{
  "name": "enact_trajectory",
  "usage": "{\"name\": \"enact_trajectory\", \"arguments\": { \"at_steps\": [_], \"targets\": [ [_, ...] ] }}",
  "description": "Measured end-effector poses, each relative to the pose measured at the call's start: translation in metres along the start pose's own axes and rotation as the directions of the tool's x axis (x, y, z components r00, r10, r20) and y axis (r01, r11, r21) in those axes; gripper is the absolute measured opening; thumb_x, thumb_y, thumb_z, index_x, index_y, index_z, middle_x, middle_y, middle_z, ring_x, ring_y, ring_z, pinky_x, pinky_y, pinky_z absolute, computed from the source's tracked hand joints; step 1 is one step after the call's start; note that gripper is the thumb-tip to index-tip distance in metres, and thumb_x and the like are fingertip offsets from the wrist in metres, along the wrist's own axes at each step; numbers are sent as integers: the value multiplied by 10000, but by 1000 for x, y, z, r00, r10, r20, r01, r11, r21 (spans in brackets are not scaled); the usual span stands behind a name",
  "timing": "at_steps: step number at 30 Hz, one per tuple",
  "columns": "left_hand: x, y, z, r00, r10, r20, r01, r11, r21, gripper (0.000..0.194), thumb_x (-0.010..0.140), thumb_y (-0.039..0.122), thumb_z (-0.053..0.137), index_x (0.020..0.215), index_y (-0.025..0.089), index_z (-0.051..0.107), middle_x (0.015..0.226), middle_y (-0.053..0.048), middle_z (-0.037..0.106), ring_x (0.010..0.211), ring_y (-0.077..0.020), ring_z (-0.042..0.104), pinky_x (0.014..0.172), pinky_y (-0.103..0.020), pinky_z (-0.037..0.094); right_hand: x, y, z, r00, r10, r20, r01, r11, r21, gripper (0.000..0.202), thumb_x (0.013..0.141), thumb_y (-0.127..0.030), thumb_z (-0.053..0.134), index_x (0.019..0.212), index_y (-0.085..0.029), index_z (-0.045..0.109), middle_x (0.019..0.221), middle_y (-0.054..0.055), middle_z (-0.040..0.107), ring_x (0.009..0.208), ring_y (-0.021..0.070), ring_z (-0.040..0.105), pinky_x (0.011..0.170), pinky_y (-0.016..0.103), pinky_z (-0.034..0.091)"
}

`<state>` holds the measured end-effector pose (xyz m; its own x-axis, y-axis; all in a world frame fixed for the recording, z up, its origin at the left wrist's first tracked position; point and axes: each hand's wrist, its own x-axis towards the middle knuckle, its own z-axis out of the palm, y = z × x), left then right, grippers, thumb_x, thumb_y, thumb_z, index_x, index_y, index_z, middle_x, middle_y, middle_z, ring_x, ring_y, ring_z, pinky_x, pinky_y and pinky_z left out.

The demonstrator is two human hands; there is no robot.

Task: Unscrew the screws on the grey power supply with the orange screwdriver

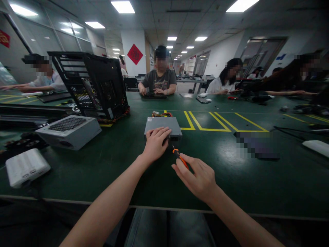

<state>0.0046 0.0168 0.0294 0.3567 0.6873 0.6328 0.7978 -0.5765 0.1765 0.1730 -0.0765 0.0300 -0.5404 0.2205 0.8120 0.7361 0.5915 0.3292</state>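
The green counter [231, 185] spans the scene, marked with yellow lines on its far half. A person [159, 80] in a dark shirt sits at its far side; the print across the chest is too blurred to read. A black computer case [102, 82] stands far left. The red diamond sign [135, 54] on the column bears a dark character, too unclear to read. A vented metal box [69, 132] sits at left. The gray power supply [168, 122] lies mid-counter, its socket facing near. The left hand [155, 144] reaches in from near left, its grip open, fingers spread over the power supply's top, thumb low by the near edge. The right hand [197, 175] comes from near right, its grip closed round an orange-and-black screwdriver [184, 163], tip pointing far-left, close to the socket. The small white sticker [149, 119] at the power supply's far-left corner is illegible.
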Motion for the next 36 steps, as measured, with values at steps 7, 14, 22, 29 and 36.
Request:
{"name": "enact_trajectory", "arguments": {
  "at_steps": [7, 14, 22, 29, 36],
  "targets": [
    [0, 1, -1, 1000, 2, 5, -2, 1000, 1, 409, 829, 188, 471, 1229, 272, 485, 1310, 4, 504, 1208, -192, 415, 964, -394, 255, -13, -12, -2, 945, 306, 112, -306, 952, -21, 135, 829, -223, 554, 933, -138, 542, 804, 74, 618, 662, 127, 598, 570, 215, 460],
    [0, 2, -4, 1000, -7, 21, 6, 1000, 7, 413, 829, 188, 469, 1233, 275, 482, 1315, -2, 499, 1211, -199, 411, 961, -397, 256, -14, -33, 4, 844, 497, 204, -522, 847, 96, 141, 835, -167, 448, 968, -135, 485, 884, 102, 569, 726, 168, 602, 588, 259, 495],
    [0, 2, -3, 1000, -4, 9, 4, 1000, 2, 409, 829, 185, 464, 1228, 270, 485, 1310, -5, 504, 1207, -199, 411, 962, -401, 255, -13, -41, 4, 479, 729, 489, -875, 355, 329, 283, 887, -297, 372, 1147, -186, 385, 898, 67, 613, 702, 171, 606, 612, 322, 482],
    [0, 2, -3, 1000, -12, 12, 12, 1000, -9, 403, 831, 186, 464, 1222, 278, 491, 1307, -2, 507, 1203, -196, 415, 969, -405, 248, -2, -46, 12, 94, 510, 855, -542, -694, 474, 328, 764, -385, 592, 985, -177, 465, 838, 54, 631, 586, 97, 512, 385, 165, 335],
    [-1, 3, -4, 1000, -13, 6, 14, 1000, -12, 401, 833, 191, 465, 1223, 281, 493, 1303, 1, 510, 1200, -192, 417, 961, -401, 258, 6, -52, 18, 15, 405, 914, -214, -892, 399, 247, 606, -207, 748, 759, -130, 570, 666, 7, 599, 482, 32, 433, 350, 115, 266]
  ]
}}
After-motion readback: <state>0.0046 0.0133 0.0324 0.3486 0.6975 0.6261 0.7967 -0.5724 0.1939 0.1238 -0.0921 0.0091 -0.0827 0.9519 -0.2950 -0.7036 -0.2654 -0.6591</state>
